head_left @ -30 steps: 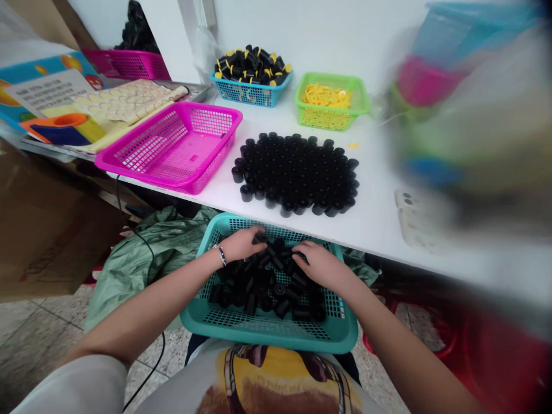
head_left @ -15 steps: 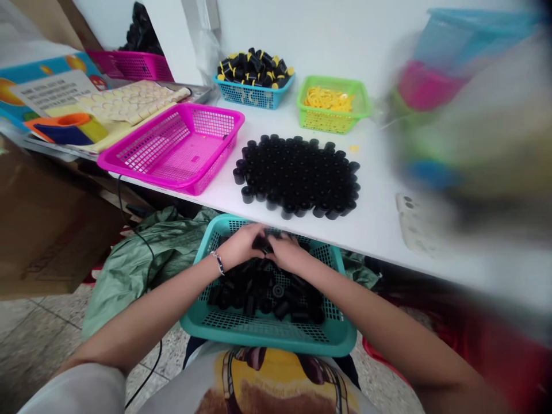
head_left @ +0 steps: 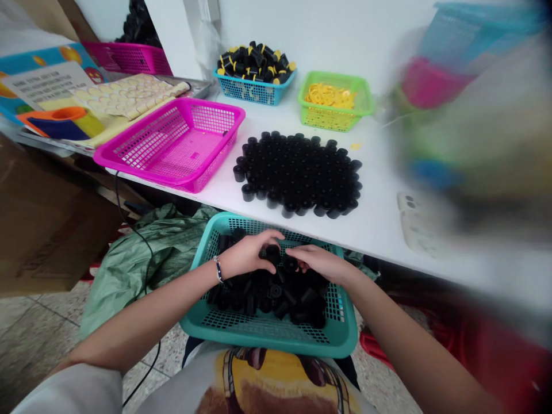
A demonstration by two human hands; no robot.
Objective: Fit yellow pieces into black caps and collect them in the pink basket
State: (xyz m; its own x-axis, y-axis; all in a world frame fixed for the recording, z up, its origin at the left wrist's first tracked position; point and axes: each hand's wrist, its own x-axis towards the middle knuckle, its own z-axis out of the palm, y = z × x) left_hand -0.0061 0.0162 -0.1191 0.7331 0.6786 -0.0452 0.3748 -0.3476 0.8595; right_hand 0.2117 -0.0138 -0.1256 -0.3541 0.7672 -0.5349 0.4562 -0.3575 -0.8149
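A teal mesh basket (head_left: 267, 333) rests on my lap, holding a heap of loose black cylinder caps (head_left: 276, 293). My left hand (head_left: 248, 253) curls over the pile and grips a few black caps. My right hand (head_left: 317, 261) lies beside it with fingers pinched on a black cap. The two hands nearly touch above the heap. On the white table (head_left: 379, 218) just beyond stands a tight cluster of upright black caps (head_left: 299, 172).
An empty pink basket (head_left: 172, 146) sits left on the table. At the back stand a blue basket of black-and-yellow caps (head_left: 254, 72) and a green basket of yellow rings (head_left: 332, 100). A white phone (head_left: 416, 221) lies right. Green cloth (head_left: 146, 253) hangs under the table.
My hands met over the heap, then drew slightly apart, each with caps in its fingers. The view shifted a little.
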